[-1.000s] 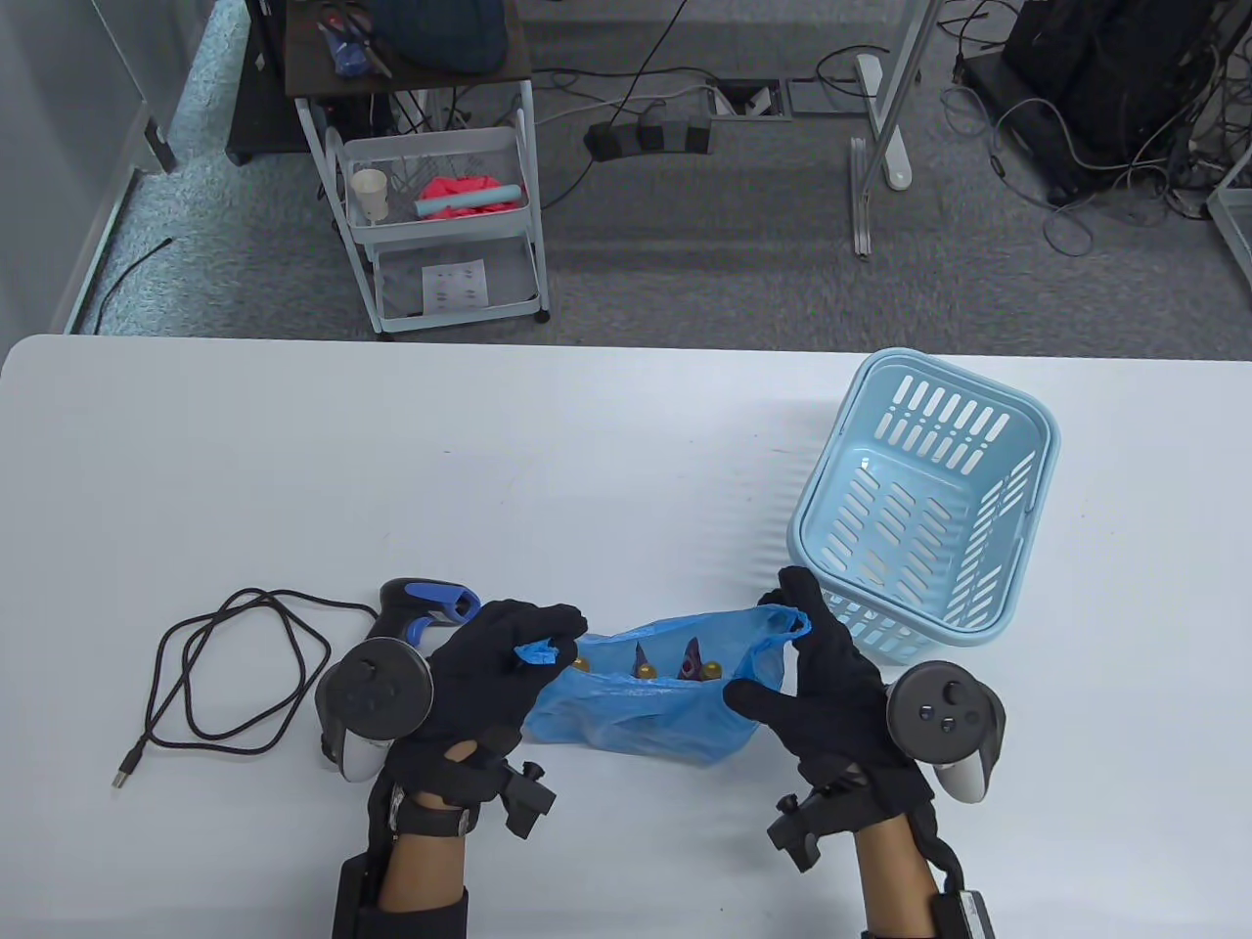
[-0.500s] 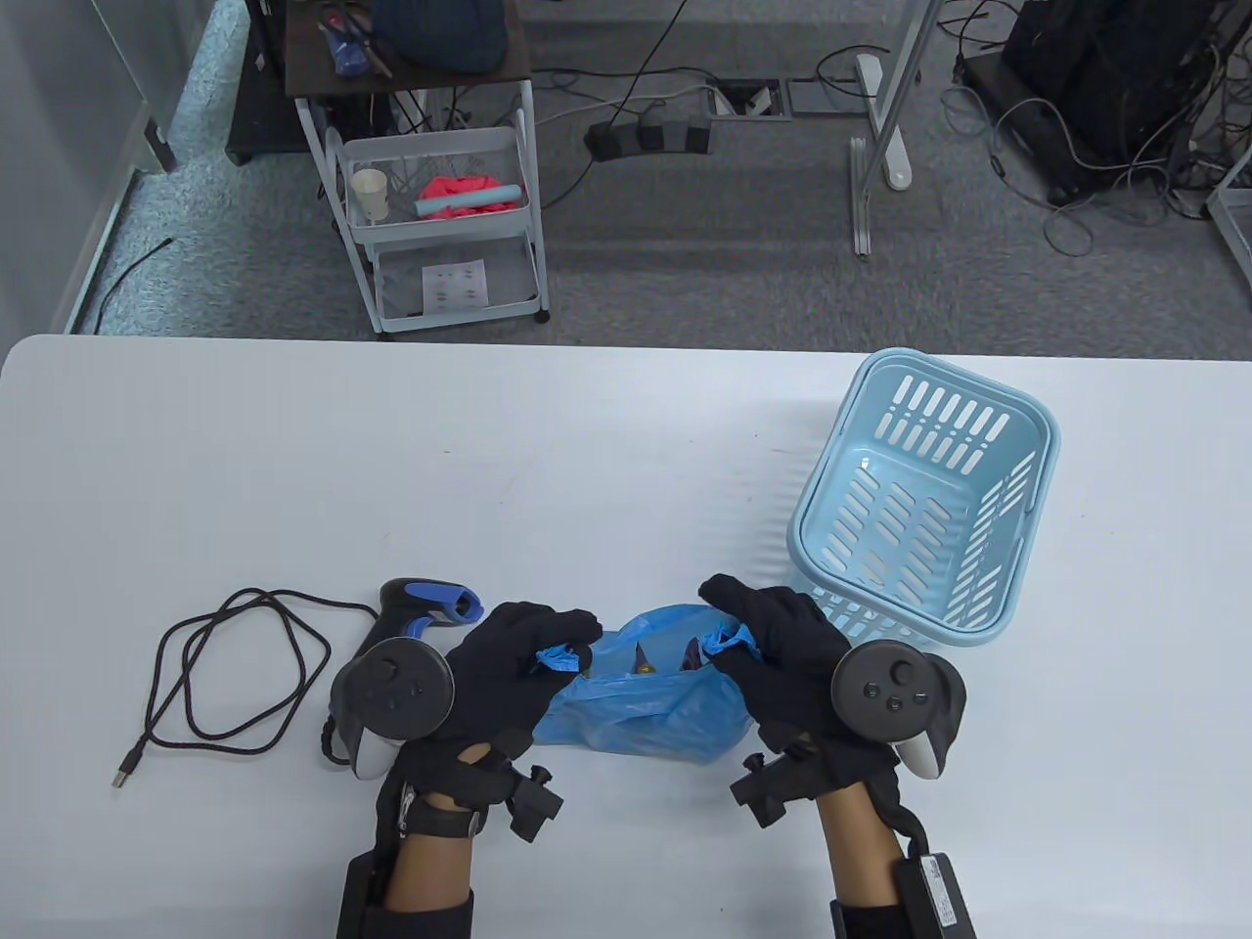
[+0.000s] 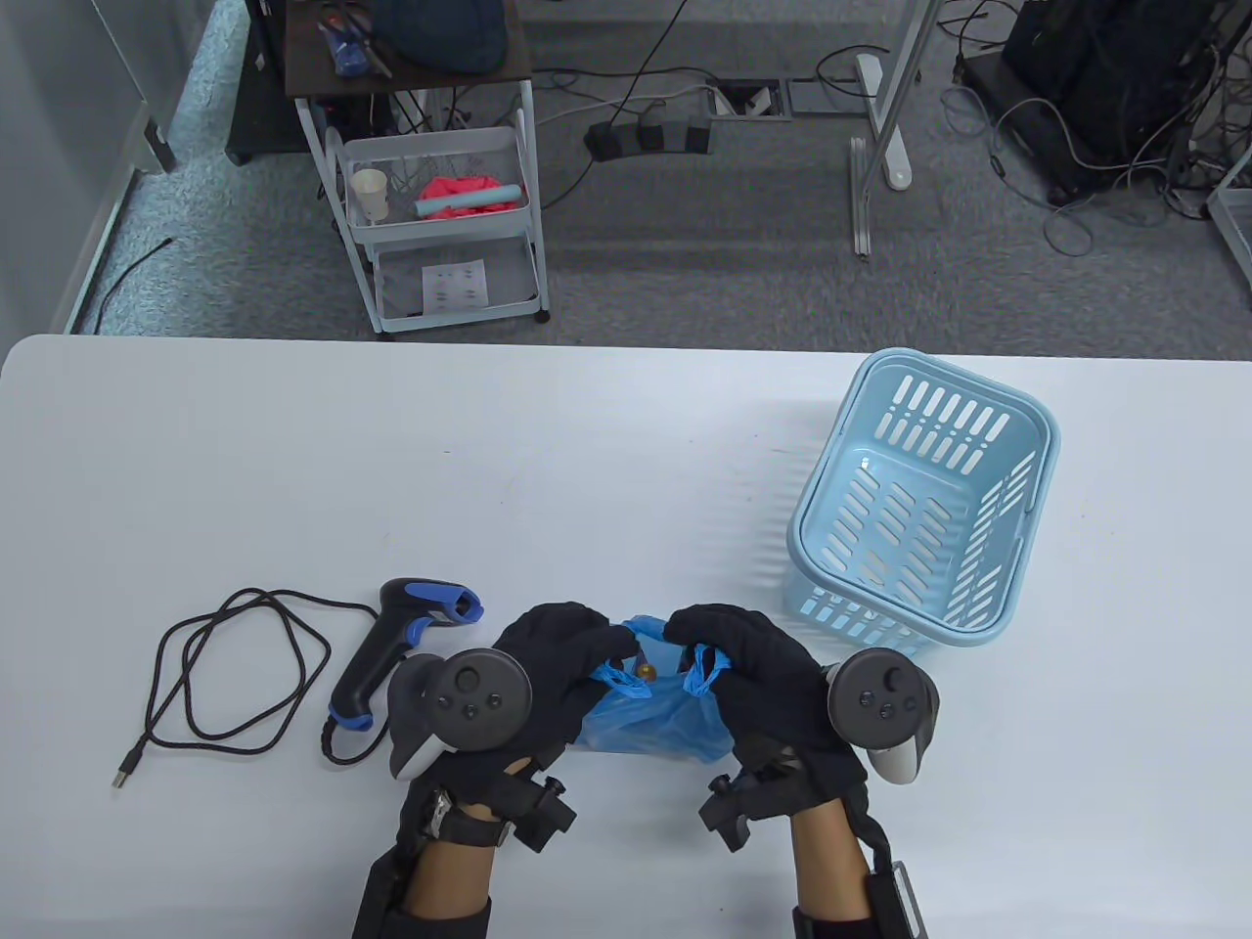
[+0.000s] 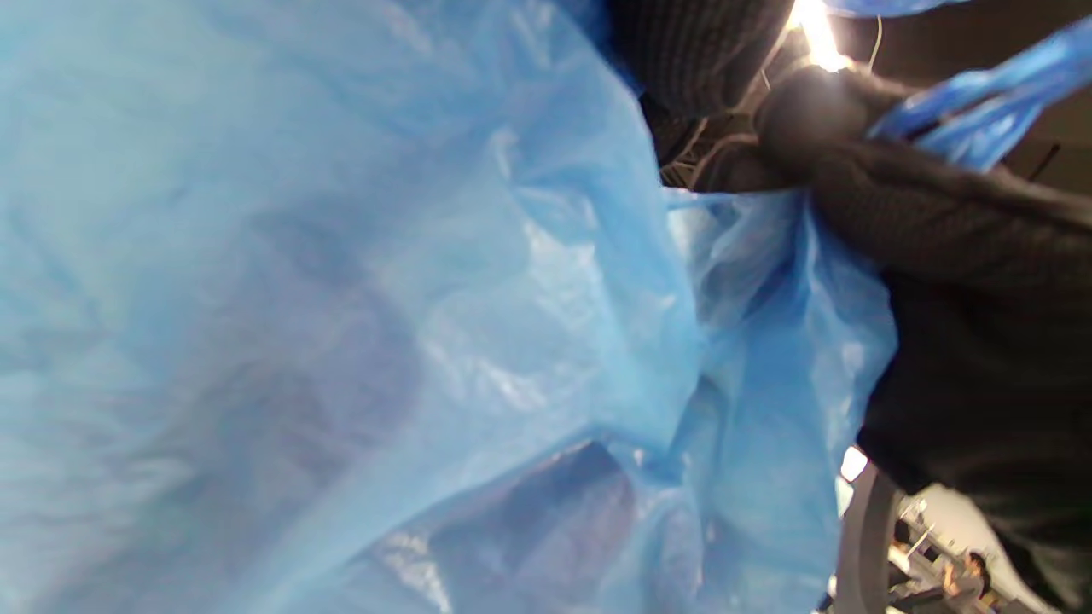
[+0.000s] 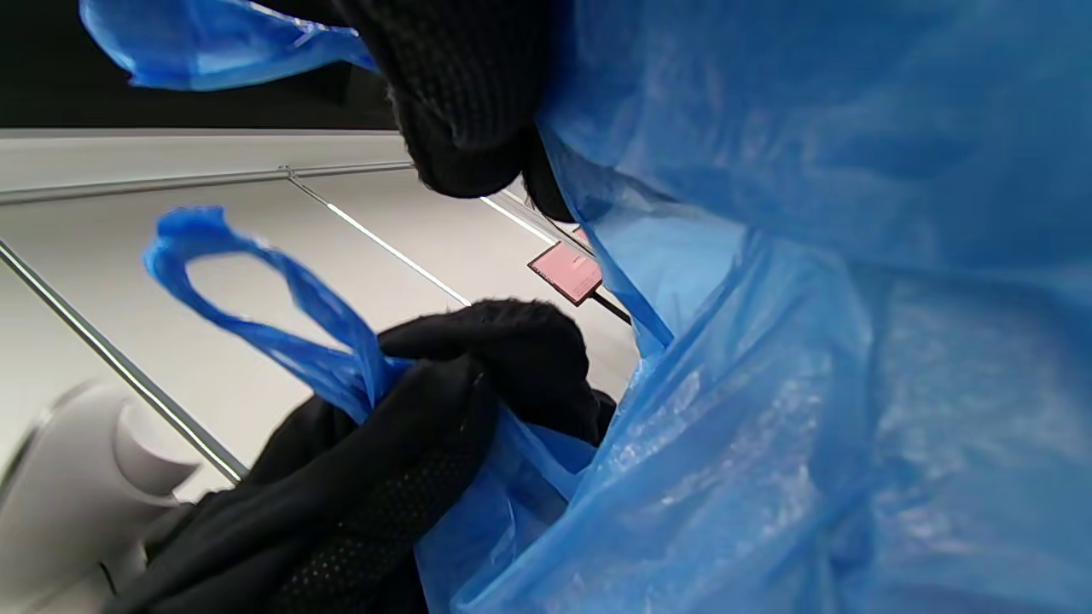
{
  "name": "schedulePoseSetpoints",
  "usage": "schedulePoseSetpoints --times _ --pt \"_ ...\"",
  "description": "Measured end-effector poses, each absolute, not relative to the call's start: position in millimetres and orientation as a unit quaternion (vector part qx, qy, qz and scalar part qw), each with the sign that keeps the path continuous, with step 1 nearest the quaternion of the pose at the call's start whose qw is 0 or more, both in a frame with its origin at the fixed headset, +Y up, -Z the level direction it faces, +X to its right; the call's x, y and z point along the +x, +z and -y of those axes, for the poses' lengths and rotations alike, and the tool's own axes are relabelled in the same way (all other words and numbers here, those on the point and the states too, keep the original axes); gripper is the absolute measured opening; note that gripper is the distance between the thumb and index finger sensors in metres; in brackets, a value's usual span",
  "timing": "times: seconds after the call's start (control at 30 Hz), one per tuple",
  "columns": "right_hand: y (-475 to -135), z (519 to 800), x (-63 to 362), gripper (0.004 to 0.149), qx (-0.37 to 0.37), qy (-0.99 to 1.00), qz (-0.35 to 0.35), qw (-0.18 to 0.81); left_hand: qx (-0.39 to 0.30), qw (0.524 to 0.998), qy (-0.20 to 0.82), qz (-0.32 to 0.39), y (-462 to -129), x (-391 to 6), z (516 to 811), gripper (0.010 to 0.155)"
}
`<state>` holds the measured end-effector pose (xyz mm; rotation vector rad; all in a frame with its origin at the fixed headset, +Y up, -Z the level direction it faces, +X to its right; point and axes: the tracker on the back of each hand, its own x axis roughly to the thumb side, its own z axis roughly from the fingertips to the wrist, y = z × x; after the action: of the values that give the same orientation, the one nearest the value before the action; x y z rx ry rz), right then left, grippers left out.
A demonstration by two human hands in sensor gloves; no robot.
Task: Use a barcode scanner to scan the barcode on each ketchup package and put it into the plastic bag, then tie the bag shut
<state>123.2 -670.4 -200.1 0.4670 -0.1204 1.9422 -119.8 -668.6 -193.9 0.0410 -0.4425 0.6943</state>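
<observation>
A blue plastic bag lies near the table's front edge, bunched between both hands. A yellow cap of a ketchup package shows in its mouth; the rest of the contents are hidden. My left hand pinches the bag's left handle. My right hand pinches the right handle. The two handles sit close together over the bag. The blue film of the bag fills the left wrist view, and the bag also fills the right wrist view, where a handle loop sticks out of a gloved fist.
The barcode scanner lies left of the left hand, its black cable coiled further left. A light blue basket stands behind and right of the right hand. The floor beyond the table's far edge holds a cart and cables.
Both hands have moved inward toward each other, gathering the bag's handles. The bag's mouth has narrowed and the bag is bunched smaller. The scanner, once partly covered, lies exposed.
</observation>
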Motion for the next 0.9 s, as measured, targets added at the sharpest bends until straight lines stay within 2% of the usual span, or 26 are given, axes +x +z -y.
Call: schedulePoseSetpoints --times 0.2,0.33,0.5,0.7,0.9 --pt "-199 671 113 0.037 0.184 0.840 0.059 0.506 0.013 0.931 0.287 0.223 -190 -108 667 0.043" --pt "-195 670 104 0.039 0.171 0.884 0.102 0.424 0.013 0.938 0.263 0.225 -188 -100 666 0.043" --pt "-191 667 92 0.044 0.186 0.921 0.123 0.319 0.021 0.941 0.261 0.216 -187 -98 666 0.043" --pt "-188 657 83 0.048 0.233 0.938 0.076 0.244 0.028 0.945 0.253 0.204 -187 -99 665 0.042" --pt "-190 656 86 0.060 0.267 0.925 0.007 0.269 0.029 0.948 0.246 0.201 -187 -98 664 0.042"
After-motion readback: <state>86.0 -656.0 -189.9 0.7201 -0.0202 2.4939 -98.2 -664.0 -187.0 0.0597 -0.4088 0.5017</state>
